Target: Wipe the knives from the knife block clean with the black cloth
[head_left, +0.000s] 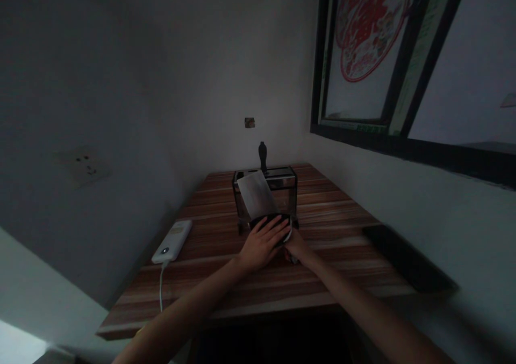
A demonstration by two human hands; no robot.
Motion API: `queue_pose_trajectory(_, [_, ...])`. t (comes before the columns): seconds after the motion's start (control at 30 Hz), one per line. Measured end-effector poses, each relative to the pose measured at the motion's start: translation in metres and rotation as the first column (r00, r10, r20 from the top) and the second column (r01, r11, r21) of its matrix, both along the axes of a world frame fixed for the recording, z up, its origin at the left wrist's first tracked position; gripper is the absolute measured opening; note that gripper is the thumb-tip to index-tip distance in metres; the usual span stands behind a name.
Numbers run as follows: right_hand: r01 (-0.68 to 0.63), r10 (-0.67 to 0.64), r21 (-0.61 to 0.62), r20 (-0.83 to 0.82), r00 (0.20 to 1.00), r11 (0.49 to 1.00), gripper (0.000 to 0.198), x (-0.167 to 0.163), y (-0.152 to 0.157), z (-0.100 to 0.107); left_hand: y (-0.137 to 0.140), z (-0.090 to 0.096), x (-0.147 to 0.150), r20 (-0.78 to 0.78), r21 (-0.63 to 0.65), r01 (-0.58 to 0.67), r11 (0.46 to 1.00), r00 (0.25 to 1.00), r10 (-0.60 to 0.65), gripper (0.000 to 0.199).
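A broad, flat silver blade (258, 194), like that of a cleaver, slants up and away from my hands. Its lower end meets a dark, pale-edged piece (280, 217) whose kind I cannot make out. My left hand (264, 243) lies over that dark piece, palm down, fingers stretched and a little apart. On its right, my right hand (297, 247) is closed low beside the piece; what its fingers hold is mostly hidden. Directly behind the blade stands a dark-framed knife rack (294, 186) with see-through sides. A black handle (263, 156) sticks up from its top.
The striped wooden table (217, 240) reaches back to the wall. A white power strip or power bank (173, 241) with a white cable lies left. A flat black slab (409, 256) lies at the right edge. A framed window (358, 122) is on the right wall.
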State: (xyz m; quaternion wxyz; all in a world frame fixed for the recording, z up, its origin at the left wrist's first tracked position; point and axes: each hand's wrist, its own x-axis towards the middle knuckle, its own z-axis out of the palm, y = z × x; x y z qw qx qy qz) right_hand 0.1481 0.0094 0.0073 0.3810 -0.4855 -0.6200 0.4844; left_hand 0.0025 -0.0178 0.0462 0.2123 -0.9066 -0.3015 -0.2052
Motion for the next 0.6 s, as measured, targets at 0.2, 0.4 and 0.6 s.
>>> queue_pose_trajectory(0.2, [0.032,-0.032,-0.011,-0.012,0.999,0.999,0.018,0.0,0.001,-0.003,0.0,0.007,0.001,-0.022,0.0,0.001,1.0,1.0,-0.001,0.048])
queue_pose_trajectory(0.4, [-0.007,0.008,0.056,-0.024,1.0,0.998,0.019,0.007,0.002,-0.005,0.008,0.011,0.001,-0.012,0.009,-0.013,1.0,1.0,0.013,0.048])
queue_pose_trajectory(0.6, [-0.03,0.033,0.064,-0.048,0.998,0.997,0.019,0.01,0.001,-0.001,0.02,0.022,-0.001,0.035,0.016,-0.058,0.998,0.998,0.057,0.047])
